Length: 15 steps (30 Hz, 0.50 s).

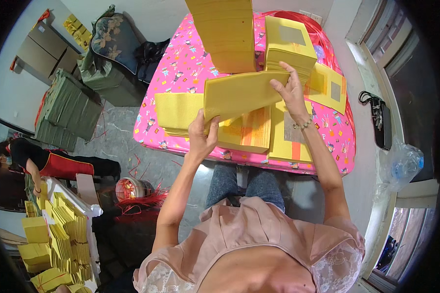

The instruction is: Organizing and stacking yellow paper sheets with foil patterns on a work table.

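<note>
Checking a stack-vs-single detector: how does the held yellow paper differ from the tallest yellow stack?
Thickness: the held yellow paper is thin; the tallest yellow stack is thick, many-layered.
Support: the paper is tilted between left hand and right hand; the stack stands on the pink cover, untouched.
Shared: yellow colour.

Between our left grip [203, 136] and right grip [293, 95] we hold a yellow sheaf [242, 96], tilted, above shorter yellow stacks [180, 110] on the pink patterned covering [183, 63]; a taller stack [227, 41] stands just behind. To our left, a co-worker [63, 163] reaches to yellow bundles [61, 229], near a bucket [144, 188] and red strips [144, 201].
</note>
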### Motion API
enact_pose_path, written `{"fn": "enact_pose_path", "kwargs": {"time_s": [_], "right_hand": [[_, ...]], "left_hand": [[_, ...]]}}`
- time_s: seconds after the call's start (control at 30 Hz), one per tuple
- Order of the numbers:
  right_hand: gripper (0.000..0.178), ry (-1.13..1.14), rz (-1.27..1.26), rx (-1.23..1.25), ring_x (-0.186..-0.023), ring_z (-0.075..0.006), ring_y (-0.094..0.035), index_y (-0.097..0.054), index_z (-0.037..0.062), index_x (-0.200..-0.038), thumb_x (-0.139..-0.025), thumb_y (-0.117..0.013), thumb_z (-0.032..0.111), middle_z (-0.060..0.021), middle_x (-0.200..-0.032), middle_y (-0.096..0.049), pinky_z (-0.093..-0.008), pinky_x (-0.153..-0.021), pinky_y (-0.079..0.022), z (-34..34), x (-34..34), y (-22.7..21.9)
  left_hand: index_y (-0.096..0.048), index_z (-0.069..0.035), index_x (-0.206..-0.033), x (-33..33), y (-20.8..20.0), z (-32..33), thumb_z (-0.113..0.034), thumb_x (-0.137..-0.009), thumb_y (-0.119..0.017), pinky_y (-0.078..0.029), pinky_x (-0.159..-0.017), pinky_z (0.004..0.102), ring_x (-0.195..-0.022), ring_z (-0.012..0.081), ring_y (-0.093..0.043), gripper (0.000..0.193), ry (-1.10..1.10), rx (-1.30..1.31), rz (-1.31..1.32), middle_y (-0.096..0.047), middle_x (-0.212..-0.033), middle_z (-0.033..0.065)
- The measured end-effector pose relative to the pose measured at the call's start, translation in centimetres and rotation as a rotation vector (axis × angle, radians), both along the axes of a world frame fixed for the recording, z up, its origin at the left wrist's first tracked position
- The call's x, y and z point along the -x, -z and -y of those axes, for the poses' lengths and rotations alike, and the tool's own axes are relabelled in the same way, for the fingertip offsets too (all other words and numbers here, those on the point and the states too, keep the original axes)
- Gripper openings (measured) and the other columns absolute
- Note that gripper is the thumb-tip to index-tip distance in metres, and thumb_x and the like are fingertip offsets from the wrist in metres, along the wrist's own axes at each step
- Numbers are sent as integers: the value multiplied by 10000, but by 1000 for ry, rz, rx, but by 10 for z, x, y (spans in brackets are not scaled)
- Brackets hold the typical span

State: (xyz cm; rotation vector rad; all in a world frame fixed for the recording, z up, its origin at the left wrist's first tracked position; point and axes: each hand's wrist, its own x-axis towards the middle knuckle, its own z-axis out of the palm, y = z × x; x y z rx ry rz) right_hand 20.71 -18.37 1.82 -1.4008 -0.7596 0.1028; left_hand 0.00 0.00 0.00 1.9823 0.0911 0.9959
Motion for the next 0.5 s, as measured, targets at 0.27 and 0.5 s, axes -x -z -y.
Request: {"fn": "enact_pose_path", "kwargs": {"time_s": [0.27,0.5], "right_hand": [[448,-284,-502,-406,-1059,-119,-535,-502,17,-1276,-974,-584,338,-33,-1021,-616,-283,-931,-421,-9,-25,6],[344,89,-192,279,-1007,-109,-583,-548,25,-1202,-961,-608,263,-64,-1097,-624,-260,-903,-437,13,-23,49]], "left_hand": [[-640,-80,-1137,2,-57,-4,47,-726,-613,-505,-674,364,-796,275,-623,430,10,-664,134,-666,-980,89],[-664,-157,-1121,21,-4,25,-117,-734,-639,-483,-817,367,-1002,237,-594,390,26,-863,-124,-651,-1105,44]]}}
